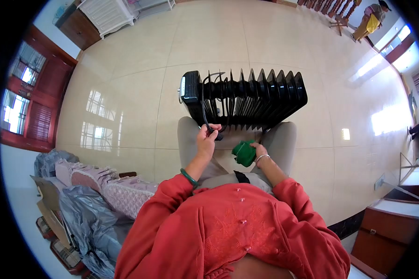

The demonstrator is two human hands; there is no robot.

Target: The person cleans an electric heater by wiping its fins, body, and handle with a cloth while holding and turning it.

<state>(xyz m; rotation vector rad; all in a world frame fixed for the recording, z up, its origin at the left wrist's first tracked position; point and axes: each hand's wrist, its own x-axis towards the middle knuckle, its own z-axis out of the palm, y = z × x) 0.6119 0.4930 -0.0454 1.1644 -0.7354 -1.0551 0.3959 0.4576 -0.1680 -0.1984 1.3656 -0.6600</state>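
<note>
- in the head view, i'm seeing a black heater (pixel 246 95) standing on the shiny tile floor (pixel 205 42), just beyond the seated person's knees, its fins lining up from left to right.
- the control end (pixel 190 88) is facing left, and a black cord (pixel 205 104) is looping over the fins nearest to it.
- the left hand (pixel 209 136) is reaching to the near side of the heater, by that left end; its thumb and fingers are closing on the cord, leaving little gap, and a dark end piece (pixel 219 136) is poking out beside the fingertips. whether the hand is touching the fins, i'm not able to tell.
- the right hand (pixel 260 151) is hanging between the knees, nearer the right one, and its fingers are curling around a bunched green cloth (pixel 244 153), most of which is sticking out to the left, apart from the heater.
- a green bangle (pixel 189 177) is circling the left wrist and a pale bangle (pixel 262 158) the right one; the person is wearing a red top (pixel 237 218) and light trousers (pixel 189 139).
- over to the left, a pink lacy cover (pixel 125 193) is lying beside crumpled grey plastic (pixel 91 214), below a red door (pixel 42 93).
- far off at the upper right, another person (pixel 371 21) is standing near a small wooden stool (pixel 339 24).
</note>
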